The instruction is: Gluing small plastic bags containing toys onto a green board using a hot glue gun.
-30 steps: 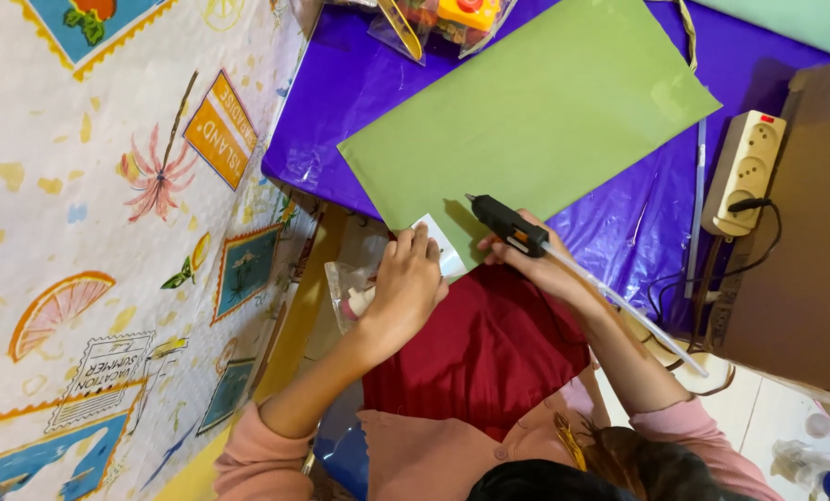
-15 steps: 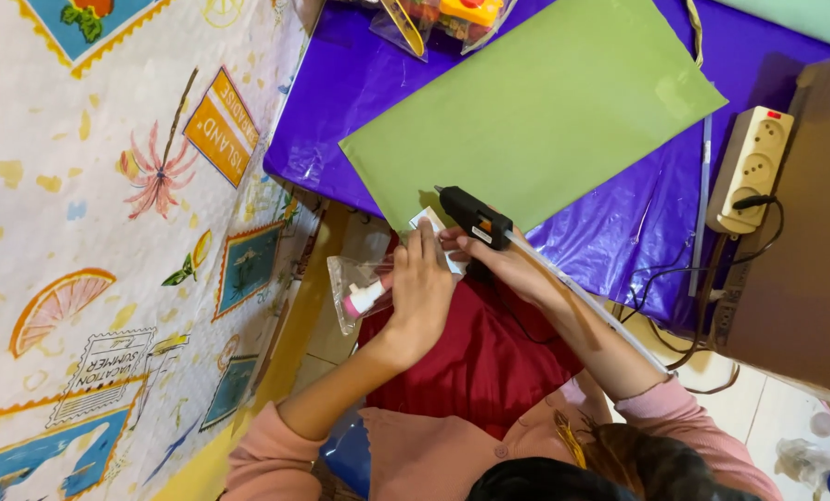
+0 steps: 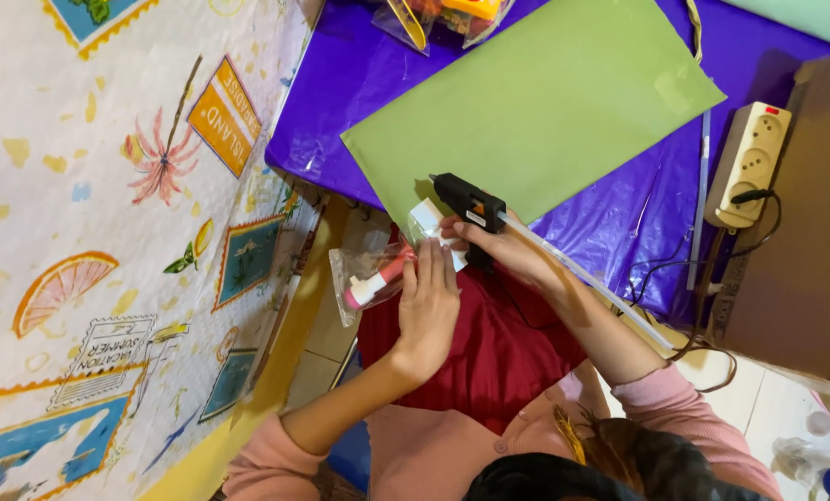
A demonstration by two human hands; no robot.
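My right hand (image 3: 506,252) grips a black glue gun (image 3: 470,202) with its nozzle at the near edge of a large green paper sheet (image 3: 545,111). A clear glue stick (image 3: 586,276) juts from the back of the gun over my forearm. My left hand (image 3: 429,311) lies with fingers extended on a clear plastic bag (image 3: 364,283) holding a pink and white item, and pins it against my red lap. Its fingertips reach a small white piece (image 3: 426,223) just under the gun's nozzle.
The green sheet lies on a purple table cover (image 3: 341,121). A beige power strip (image 3: 747,165) with a black cable sits beside a brown box (image 3: 804,250) at the right. A thin clear rod (image 3: 701,204) lies near it. Bags of colourful items (image 3: 433,14) sit at the far edge, and a printed cloth (image 3: 109,232) hangs left.
My right hand has carried the glue gun leftward along the sheet's near edge. My left hand has come down onto the plastic bag, which now shows at its left.
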